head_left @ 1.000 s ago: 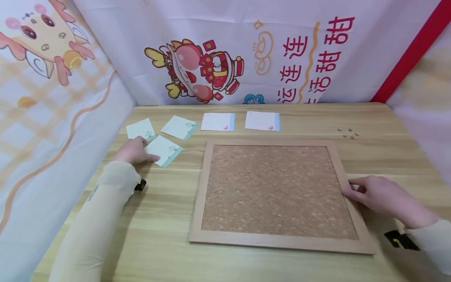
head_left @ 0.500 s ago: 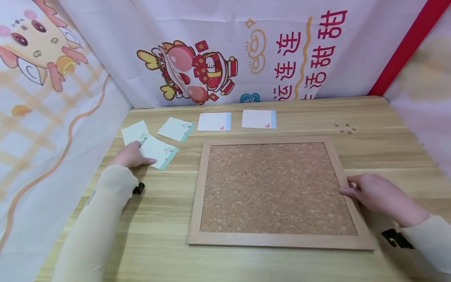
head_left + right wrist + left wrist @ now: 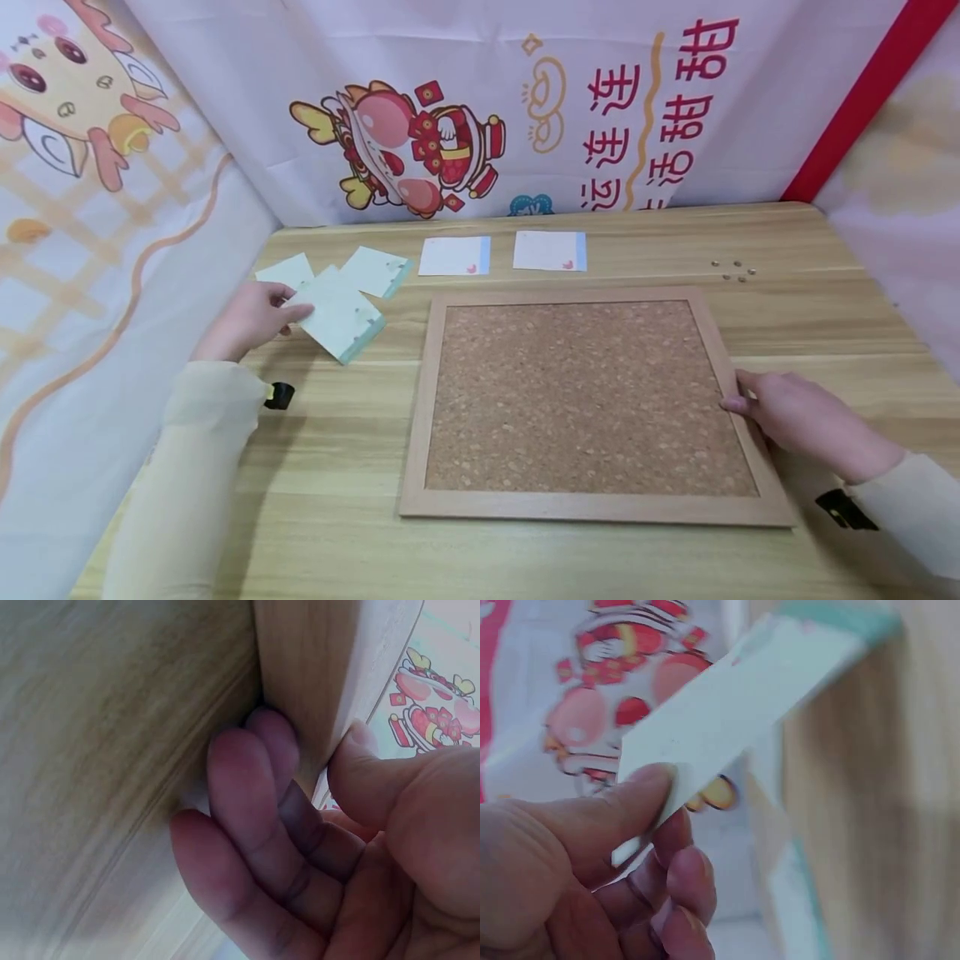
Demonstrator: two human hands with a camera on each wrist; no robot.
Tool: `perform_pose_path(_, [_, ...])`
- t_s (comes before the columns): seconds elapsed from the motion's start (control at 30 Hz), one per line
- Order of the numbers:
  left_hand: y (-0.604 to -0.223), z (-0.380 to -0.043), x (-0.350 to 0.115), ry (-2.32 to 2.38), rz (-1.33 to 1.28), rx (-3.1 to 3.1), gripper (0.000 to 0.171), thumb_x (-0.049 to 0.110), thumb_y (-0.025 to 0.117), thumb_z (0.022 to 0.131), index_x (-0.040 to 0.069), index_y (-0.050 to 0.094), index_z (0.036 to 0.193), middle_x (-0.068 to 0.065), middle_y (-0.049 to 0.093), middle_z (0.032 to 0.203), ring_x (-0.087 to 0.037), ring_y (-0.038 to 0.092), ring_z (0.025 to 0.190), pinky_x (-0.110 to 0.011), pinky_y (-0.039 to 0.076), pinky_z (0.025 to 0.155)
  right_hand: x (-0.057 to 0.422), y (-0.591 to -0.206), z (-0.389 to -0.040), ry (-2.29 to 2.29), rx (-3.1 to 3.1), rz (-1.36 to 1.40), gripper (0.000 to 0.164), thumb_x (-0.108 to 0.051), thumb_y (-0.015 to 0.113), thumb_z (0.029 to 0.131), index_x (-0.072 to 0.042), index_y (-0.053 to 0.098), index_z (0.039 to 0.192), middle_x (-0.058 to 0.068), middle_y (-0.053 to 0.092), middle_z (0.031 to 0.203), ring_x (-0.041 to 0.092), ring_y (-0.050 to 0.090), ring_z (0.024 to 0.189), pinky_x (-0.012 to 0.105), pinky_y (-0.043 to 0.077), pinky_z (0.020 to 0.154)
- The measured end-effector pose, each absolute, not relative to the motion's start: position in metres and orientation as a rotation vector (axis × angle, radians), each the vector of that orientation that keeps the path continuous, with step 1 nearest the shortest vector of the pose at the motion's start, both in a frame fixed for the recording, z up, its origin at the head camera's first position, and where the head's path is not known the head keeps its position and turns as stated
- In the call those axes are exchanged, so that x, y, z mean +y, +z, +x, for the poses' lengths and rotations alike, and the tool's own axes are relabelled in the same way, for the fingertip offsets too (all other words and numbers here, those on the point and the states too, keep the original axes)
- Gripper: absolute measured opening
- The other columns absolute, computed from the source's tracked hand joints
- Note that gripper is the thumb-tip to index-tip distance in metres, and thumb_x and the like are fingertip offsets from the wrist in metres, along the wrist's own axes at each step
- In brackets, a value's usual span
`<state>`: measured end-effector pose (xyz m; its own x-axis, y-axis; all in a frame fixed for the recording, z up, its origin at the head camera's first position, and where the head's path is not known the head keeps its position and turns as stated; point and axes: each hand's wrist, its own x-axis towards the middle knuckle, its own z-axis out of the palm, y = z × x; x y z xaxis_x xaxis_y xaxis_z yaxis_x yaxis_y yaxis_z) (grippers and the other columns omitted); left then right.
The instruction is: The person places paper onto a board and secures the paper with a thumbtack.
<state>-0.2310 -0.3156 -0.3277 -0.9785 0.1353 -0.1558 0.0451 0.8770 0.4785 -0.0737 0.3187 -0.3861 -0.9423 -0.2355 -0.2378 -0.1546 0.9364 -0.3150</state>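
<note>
My left hand (image 3: 251,317) pinches a pale green note sheet (image 3: 337,312) by one corner between thumb and fingers. In the left wrist view the sheet (image 3: 705,712) is raised off the tabletop, its darker green strip at the far end. Two similar green sheets lie behind it, one (image 3: 288,271) partly covered and one (image 3: 372,271) to its right. At the right side of a wood-framed cork board (image 3: 592,400), my right hand (image 3: 810,421) grips the frame. Its thumb lies on top of the frame, and the fingers (image 3: 240,776) press against the outer side, close to the tabletop.
Two white sheets with blue strips, one (image 3: 453,256) left and one (image 3: 550,251) right, lie behind the board. Several small metal pieces (image 3: 737,265) are scattered at the back right. A printed cloth (image 3: 465,100) stands along the table's back edge.
The left hand has lifted the front green sheet off the table and drawn back slightly leftward with it. The right hand stays at the board's right edge.
</note>
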Motion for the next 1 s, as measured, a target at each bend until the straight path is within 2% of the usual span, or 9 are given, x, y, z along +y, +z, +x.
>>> perform_pose_path(0.17, [-0.304, -0.217, -0.298, 0.776, 0.158, 2.897, 0.042, 0.044, 0.065, 0.095, 0.005, 0.065, 0.109, -0.006, 0.071, 0.084, -0.021, 0.063, 0.072, -0.036, 0.041, 0.063, 0.319, -0.387, -0.073, -0.433, 2.807, -0.289, 0.036, -0.034, 0.05, 0.104, 0.001, 0.06, 0.105, -0.002, 0.047, 0.059, 0.014, 0.047, 0.055, 0.038, 0.044, 0.056])
perform_pose_path(0.4, [-0.284, -0.201, -0.261, 0.809, 0.293, 2.951, 0.029, 0.038, 0.068, 0.094, 0.009, 0.068, 0.098, -0.003, 0.064, 0.073, -0.023, 0.06, 0.066, -0.034, 0.038, 0.052, 0.318, -0.385, -0.072, -0.433, 2.806, -0.287, 0.036, -0.033, 0.05, 0.104, 0.001, 0.059, 0.108, -0.002, 0.047, 0.059, 0.014, 0.047, 0.054, 0.038, 0.043, 0.056])
perform_pose_path(0.57, [-0.275, -0.195, -0.234, 0.802, 0.418, 2.933, 0.021, 0.031, 0.068, 0.095, 0.01, 0.07, 0.093, -0.005, 0.062, 0.071, -0.022, 0.058, 0.064, -0.034, 0.041, 0.053, 0.319, -0.384, -0.072, -0.419, 2.8, -0.271, 0.038, -0.033, 0.05, 0.104, 0.003, 0.059, 0.109, -0.002, 0.047, 0.06, 0.014, 0.047, 0.055, 0.039, 0.044, 0.057])
perform_pose_path(0.77, [-0.275, -0.194, -0.209, 0.781, 0.516, 2.86, 0.017, 0.025, 0.069, 0.095, 0.008, 0.071, 0.097, -0.006, 0.063, 0.078, -0.021, 0.057, 0.063, -0.035, 0.045, 0.058, 0.32, -0.385, -0.071, -0.411, 2.791, -0.261, 0.038, -0.034, 0.048, 0.105, 0.002, 0.058, 0.108, -0.001, 0.045, 0.059, 0.015, 0.044, 0.053, 0.037, 0.041, 0.055])
perform_pose_path(1.0, [-0.284, -0.194, -0.183, 0.74, 0.592, 2.795, 0.015, 0.023, 0.068, 0.096, 0.011, 0.067, 0.088, -0.007, 0.062, 0.08, -0.021, 0.056, 0.066, -0.037, 0.046, 0.062, 0.319, -0.386, -0.071, -0.411, 2.814, -0.267, 0.033, -0.033, 0.05, 0.104, -0.001, 0.059, 0.104, -0.001, 0.043, 0.058, 0.015, 0.043, 0.053, 0.036, 0.04, 0.055])
